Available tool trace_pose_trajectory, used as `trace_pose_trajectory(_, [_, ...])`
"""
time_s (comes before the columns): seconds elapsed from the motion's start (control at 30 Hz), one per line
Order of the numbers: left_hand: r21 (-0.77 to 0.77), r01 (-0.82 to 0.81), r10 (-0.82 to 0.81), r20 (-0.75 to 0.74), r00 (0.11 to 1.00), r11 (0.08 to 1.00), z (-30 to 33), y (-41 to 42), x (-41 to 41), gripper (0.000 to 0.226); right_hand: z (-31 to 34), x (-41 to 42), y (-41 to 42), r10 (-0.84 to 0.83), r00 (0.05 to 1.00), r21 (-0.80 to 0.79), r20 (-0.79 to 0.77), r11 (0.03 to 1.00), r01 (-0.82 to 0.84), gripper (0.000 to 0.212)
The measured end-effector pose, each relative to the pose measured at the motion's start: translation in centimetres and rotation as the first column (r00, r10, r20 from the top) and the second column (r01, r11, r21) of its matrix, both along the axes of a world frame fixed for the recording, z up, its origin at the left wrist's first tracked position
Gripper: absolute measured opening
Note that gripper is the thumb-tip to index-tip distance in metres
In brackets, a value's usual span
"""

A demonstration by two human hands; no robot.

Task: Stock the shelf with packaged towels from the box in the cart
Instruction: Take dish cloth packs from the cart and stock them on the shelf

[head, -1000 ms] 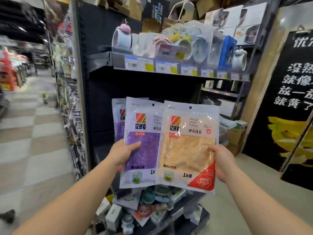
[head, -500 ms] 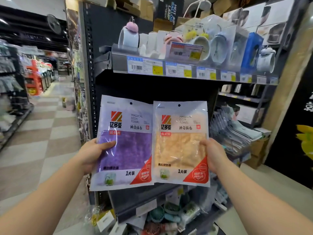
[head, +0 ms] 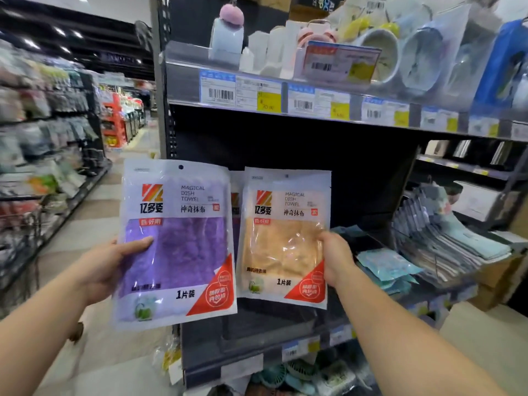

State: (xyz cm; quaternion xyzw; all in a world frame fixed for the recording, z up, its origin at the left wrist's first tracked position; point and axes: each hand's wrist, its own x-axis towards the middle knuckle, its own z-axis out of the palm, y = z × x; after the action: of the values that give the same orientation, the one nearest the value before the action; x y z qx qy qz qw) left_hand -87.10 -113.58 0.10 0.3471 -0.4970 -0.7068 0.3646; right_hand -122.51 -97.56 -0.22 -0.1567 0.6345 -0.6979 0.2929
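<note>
My left hand (head: 114, 267) grips a purple packaged dish towel (head: 177, 244) by its left edge, thumb across the front. Another pack's edge (head: 235, 212) shows just behind it. My right hand (head: 337, 261) holds an orange packaged dish towel (head: 283, 238) by its right edge. Both packs are upright, side by side, in front of the dark shelf bay (head: 285, 324) of a black store rack. The box and the cart are out of view.
The shelf above (head: 314, 101) carries mugs, clocks and price tags. To the right lie blue packs (head: 385, 267) and stacked towel packs (head: 445, 247). Small fans fill the shelf below (head: 285, 375). An aisle with tiled floor (head: 94, 224) runs left, lined with stocked racks.
The view has moved closer to the rack and the packs now sit lower against the dark bay. The two packs have drifted slightly apart, and both grips are unchanged.
</note>
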Motion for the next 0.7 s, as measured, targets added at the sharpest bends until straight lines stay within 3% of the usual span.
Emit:
trace_pose_trajectory(0.07, [-0.004,-0.030,0.029,-0.034,0.999,1.000,0.0,0.6,0.3,0.029,-0.2,-0.1,-1.2,0.053,0.998,0.007,0.030,0.999,-0.053,0.036])
trace_pose_trajectory(0.23, [-0.017,-0.131,0.130,-0.065,0.989,0.991,-0.3,2.6,0.0,0.025,-0.2,-0.8,-3.6,0.166,0.985,0.044,0.035,0.985,-0.168,0.018])
trace_pose_trajectory(0.3, [-0.004,-0.173,0.172,-0.062,0.983,0.985,-0.3,3.4,-0.2,0.019,-0.4,-1.2,-4.7,0.222,0.973,0.049,0.057,0.973,-0.225,0.025])
trace_pose_trajectory(0.43, [0.010,-0.239,0.240,-0.044,0.970,0.971,-0.6,4.8,-0.1,0.042,0.0,-0.9,-6.0,0.290,0.954,0.059,0.070,0.954,-0.294,0.013])
trace_pose_trajectory(0.57, [0.037,-0.263,0.265,-0.068,0.962,0.964,-0.8,6.2,0.2,0.051,-0.4,-0.8,-7.2,0.325,0.944,0.049,0.049,0.944,-0.328,0.017])
trace_pose_trajectory(0.7, [0.009,-0.299,0.299,-0.052,0.953,0.954,-1.0,7.7,-0.9,0.021,-1.0,-1.4,-8.1,0.353,0.936,0.042,-0.019,0.935,-0.352,0.017])
